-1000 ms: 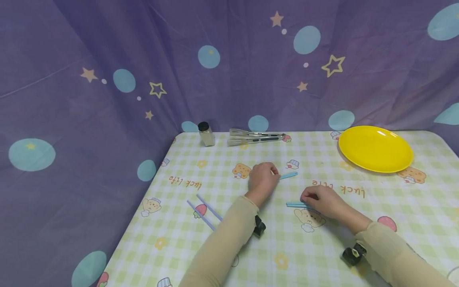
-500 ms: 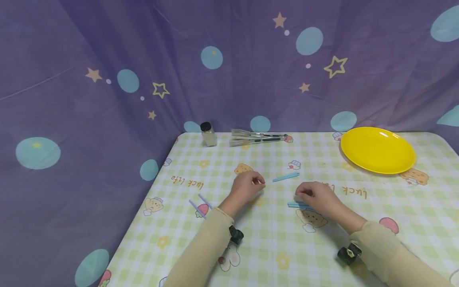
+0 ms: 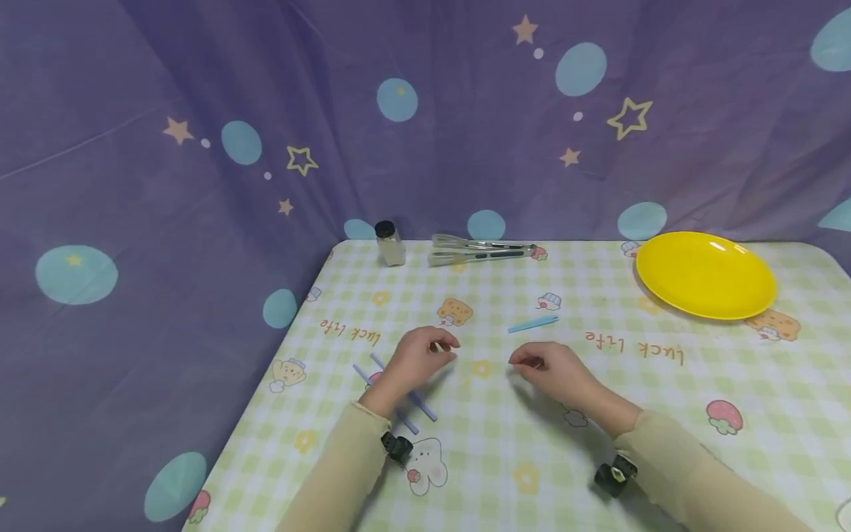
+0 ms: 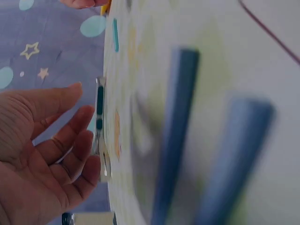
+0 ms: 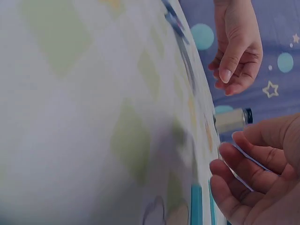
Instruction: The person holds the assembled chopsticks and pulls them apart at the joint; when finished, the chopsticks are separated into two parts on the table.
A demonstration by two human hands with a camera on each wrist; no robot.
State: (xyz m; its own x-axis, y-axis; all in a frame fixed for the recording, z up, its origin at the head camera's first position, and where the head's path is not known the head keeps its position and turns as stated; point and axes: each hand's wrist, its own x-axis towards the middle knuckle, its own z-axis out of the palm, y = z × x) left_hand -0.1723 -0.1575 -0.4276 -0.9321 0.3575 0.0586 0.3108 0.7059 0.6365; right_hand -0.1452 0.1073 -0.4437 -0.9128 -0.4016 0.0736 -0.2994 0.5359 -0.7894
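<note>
My left hand (image 3: 420, 357) hovers over two purple chopsticks (image 3: 422, 406) lying apart on the table, and its forearm covers part of them. Its fingers bend loosely with nothing between them, as the left wrist view confirms. The chopsticks look large and blurred there (image 4: 177, 126). My right hand (image 3: 555, 372) is held above the middle of the table, fingers loosely bent around nothing. Beyond it lies a slim light-blue stick (image 3: 534, 324). In the right wrist view, another blue stick-like piece (image 5: 196, 206) lies below that hand; the head view hides it.
A yellow plate (image 3: 706, 277) stands at the back right. Metal tongs (image 3: 482, 253) lie along the back edge, beside a clear jar with a black lid (image 3: 390, 245). A checked, printed cloth (image 3: 479, 458) covers the table; a purple curtain (image 3: 465, 148) hangs behind.
My left hand has drawn back from the far blue stick, moving left and nearer. My right hand has shifted left, and the blue piece near it is now out of sight in the head view.
</note>
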